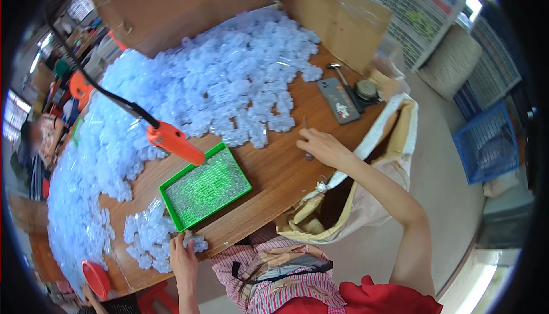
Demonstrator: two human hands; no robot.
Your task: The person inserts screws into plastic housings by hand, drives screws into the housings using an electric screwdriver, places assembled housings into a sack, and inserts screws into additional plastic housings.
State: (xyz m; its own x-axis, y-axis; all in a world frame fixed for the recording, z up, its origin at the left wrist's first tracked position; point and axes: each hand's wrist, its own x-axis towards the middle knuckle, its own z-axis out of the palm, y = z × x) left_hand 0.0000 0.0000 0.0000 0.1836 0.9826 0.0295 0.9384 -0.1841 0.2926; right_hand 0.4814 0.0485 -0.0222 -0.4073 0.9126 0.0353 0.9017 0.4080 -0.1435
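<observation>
My right hand is over the bare wood on the right of the table, its fingers closed round a thin dark tool whose kind I cannot make out. Close to the near table edge, my left hand reaches with fingers apart to small clear bluish plastic pieces. Its fingertips are by the near corner of a green tray, which holds many tiny silvery bits. A large heap of similar plastic pieces covers the far and left parts of the table.
An orange-headed lamp on a black gooseneck hangs over the tray. A phone, a hammer and a round tin lie at the right. An open sack hugs the table edge. Another person's hand is near a red bowl.
</observation>
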